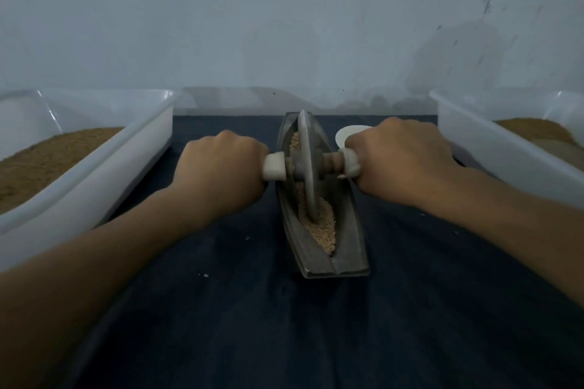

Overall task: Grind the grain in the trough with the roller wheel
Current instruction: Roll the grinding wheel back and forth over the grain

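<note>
Pale wall [284, 9] stood behind a table [284, 325] covered in dark cloth, and the light was dim. At the middle of the table lay a narrow, boat-shaped metal trough [347, 249], running away from the person. The wheel [306, 148] stood upright on edge in its groove, toward the far half, with its lower rim sunk in the grain [322, 230]. Most of the grain was heaped in the near end of the groove, and a little showed beyond the wheel. The left hand [218, 164] gripped the pale left handle [274, 166], fingers curled around it with the knuckles up. The right hand [401, 158] gripped the right handle [350, 161] the same way, so the hands were apart, one on each side of the trough. A white tub [126, 161] sat at the left edge of the table and another tub [493, 148] at the right, each holding brown meal. Just behind the right hand lay a small white round thing [343, 136], perhaps a lid, mostly hidden. A few stray pale bits [206, 275] dotted the cloth near the trough.
</note>
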